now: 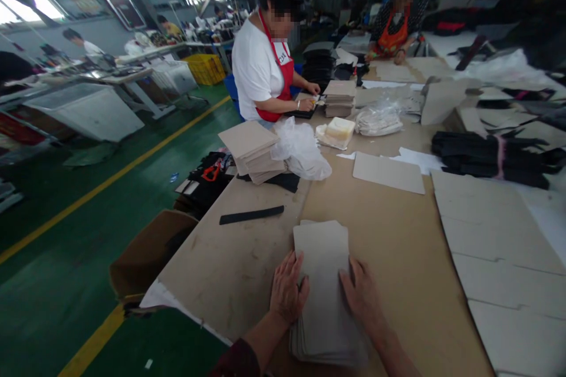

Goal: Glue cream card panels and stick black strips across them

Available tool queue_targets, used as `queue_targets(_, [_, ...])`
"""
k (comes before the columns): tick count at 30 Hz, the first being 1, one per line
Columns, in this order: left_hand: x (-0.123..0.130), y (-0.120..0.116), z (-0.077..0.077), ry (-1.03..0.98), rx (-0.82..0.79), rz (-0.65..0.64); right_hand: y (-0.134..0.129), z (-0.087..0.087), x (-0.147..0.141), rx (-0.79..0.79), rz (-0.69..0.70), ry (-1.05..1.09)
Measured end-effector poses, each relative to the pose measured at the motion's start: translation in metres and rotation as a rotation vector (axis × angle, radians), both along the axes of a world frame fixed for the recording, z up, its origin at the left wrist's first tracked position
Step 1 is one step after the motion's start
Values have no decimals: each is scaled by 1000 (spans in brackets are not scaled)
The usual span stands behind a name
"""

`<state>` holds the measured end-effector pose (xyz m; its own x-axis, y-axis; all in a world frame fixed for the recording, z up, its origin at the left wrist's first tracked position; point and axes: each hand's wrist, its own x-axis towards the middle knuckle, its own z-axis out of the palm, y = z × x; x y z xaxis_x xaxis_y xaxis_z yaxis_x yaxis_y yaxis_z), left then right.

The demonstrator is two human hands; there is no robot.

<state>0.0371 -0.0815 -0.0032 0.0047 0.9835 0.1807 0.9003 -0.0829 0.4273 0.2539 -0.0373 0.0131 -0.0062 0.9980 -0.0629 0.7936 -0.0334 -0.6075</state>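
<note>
A stack of grey-beige card pieces (pixel 325 300) lies lengthwise on the brown table (pixel 398 241), its edges slightly uneven. Along the stack's left side rests my left hand (pixel 288 290), fingers extended and thumb near the top sheet. My right hand (pixel 362 294) touches the right side, with its thumb and fingers apart. Both hands flank the pile, neither wrapped round it. To the upper left lies a thin black strip (pixel 252 215). A single card sheet (pixel 389 173) lies farther back.
Overlapping card panels (pixel 499 247) cover the right side. A card stack (pixel 254 150) and plastic bag (pixel 303 150) sit back left. Black bundled material (pixel 490 156) lies back right. Beyond the table's left edge are an open carton (pixel 145 253) and a person in a red apron (pixel 274 59).
</note>
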Motion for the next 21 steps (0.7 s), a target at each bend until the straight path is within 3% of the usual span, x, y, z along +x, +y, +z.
queue_targets(7, [4, 1, 4, -11, -14, -22, 1, 12, -17, 31, -27, -2])
queue_targets(14, [3, 3, 4, -24, -41, -48, 26, 32, -6, -203, -267, 187])
queue_targets(21, [6, 3, 11, -22, -64, -27, 24, 53, -12, -206, -99, 239])
